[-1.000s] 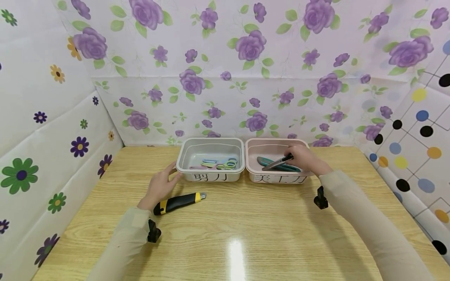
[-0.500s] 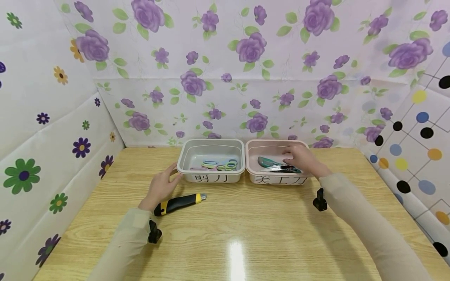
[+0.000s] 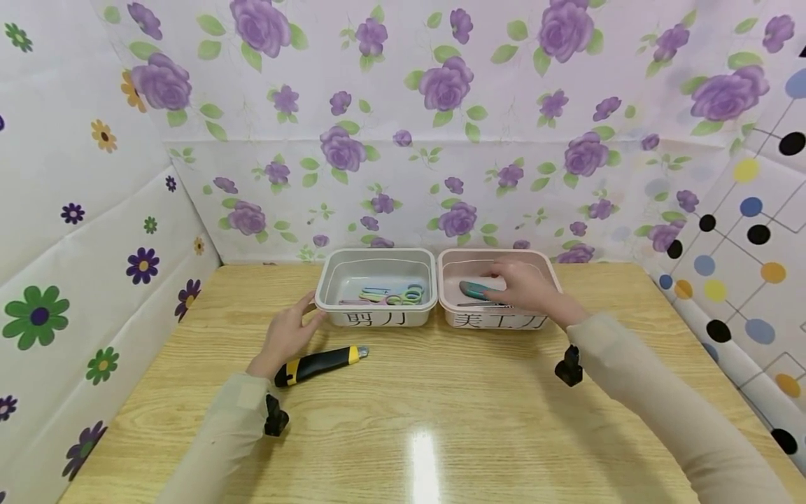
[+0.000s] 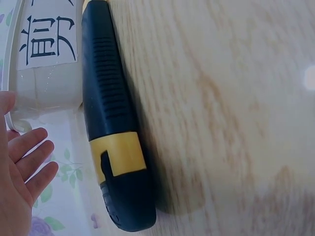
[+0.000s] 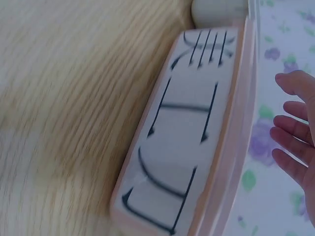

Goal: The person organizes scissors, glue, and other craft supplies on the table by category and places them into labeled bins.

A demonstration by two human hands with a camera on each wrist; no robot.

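My left hand point(image 3: 290, 334) rests its fingertips at the left front corner of the white-grey basket point(image 3: 429, 313), fingers loosely extended. Several pastel scissors point(image 3: 403, 297) lie inside it. Just below that hand, on the table, lies a black and yellow utility knife point(image 3: 322, 364), its blade end to the right; it fills the middle of the left wrist view. My right hand point(image 3: 525, 287) hovers over the pink basket point(image 3: 444, 308), with nothing in its spread fingers in the right wrist view. Under it lie a teal utility knife point(image 3: 474, 289) and a slim utility knife point(image 3: 478, 304), both partly hidden.
Both baskets stand side by side at the table's back edge, with labels in Chinese characters on their fronts. A floral sheet point(image 3: 403, 175) hangs right behind them, and patterned sheets close off both sides. Wood tabletop point(image 3: 491, 406) stretches in front.
The right hand lets go of the slim utility knife, which drops into the pink basket. It then shifts left over the knives. My left hand stays in place.
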